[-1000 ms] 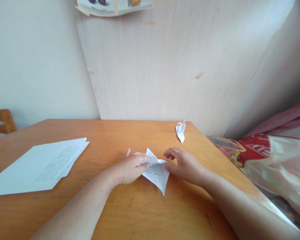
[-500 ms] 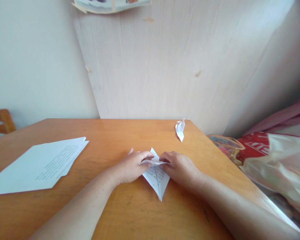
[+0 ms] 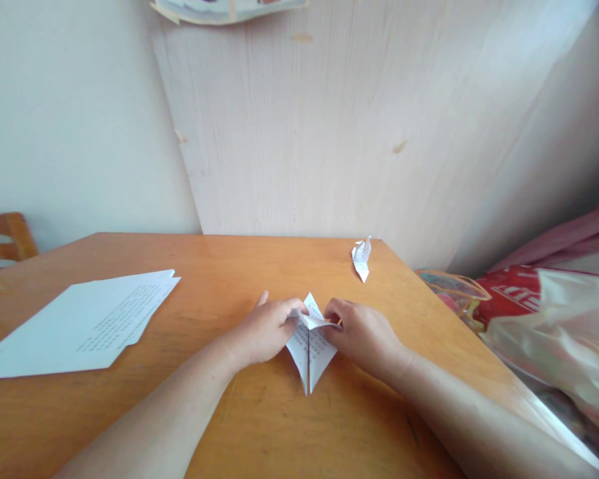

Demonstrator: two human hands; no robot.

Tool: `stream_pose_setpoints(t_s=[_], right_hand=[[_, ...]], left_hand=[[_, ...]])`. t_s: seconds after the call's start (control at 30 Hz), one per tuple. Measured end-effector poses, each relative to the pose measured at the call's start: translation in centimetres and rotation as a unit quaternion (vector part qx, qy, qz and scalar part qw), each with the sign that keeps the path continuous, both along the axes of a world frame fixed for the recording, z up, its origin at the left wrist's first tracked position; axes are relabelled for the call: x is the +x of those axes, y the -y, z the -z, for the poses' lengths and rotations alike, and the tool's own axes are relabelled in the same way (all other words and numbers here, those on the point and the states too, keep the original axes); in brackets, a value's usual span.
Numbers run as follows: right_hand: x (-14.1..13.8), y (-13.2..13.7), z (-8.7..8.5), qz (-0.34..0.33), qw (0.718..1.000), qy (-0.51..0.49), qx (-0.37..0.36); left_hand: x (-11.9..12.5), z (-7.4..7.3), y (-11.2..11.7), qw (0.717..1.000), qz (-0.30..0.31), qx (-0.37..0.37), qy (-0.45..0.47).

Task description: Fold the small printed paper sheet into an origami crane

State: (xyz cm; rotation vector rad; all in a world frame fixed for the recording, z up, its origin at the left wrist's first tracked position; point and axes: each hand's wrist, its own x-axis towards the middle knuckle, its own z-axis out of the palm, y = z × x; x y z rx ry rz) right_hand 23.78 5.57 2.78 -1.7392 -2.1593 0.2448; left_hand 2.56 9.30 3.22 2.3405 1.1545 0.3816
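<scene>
A folded piece of printed white paper, kite-shaped with its point towards me, lies on the wooden table. My left hand pinches its upper left flap, fingers closed on the paper. On the other side my right hand pinches the upper right flap. Both hands rest on the table with the paper between them. A small finished paper crane stands near the table's far right corner.
A stack of printed white sheets lies on the left of the table. A wood-grain panel rises behind the table. A red and clear plastic bag sits beyond the right edge. A wooden chair back shows at far left.
The two side flaps have been folded in to a centre line, so the paper is narrower. Both hands have drawn closer together on it.
</scene>
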Motion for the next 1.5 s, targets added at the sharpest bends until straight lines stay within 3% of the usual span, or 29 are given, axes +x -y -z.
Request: stream_pose_setpoints(t_s=[0.37,0.8,1.0,1.3,1.5], right_hand=[[-0.6,0.1,0.2,0.026,0.998,0.037,0.032],[-0.4,0.2,-0.2,0.017,1.000,-0.006,-0.013],[-0.4,0.1,-0.4,0.033,0.998,0.045,-0.017],[0.2,-0.2,-0.4,0.047,0.999,0.010,-0.009],[0.2,-0.4,-0.2,0.059,0.998,0.009,-0.004]], left_hand=[[0.5,1.3,-0.1,0.998,-0.031,0.051,0.024],[0.8,1.2,0.0,0.995,-0.061,0.066,0.045],[1.0,1.0,0.2,0.996,-0.046,0.055,0.060],[0.6,1.4,-0.2,0.995,-0.039,0.034,0.090],[0.7,1.1,-0.1,0.984,-0.037,-0.057,0.165]])
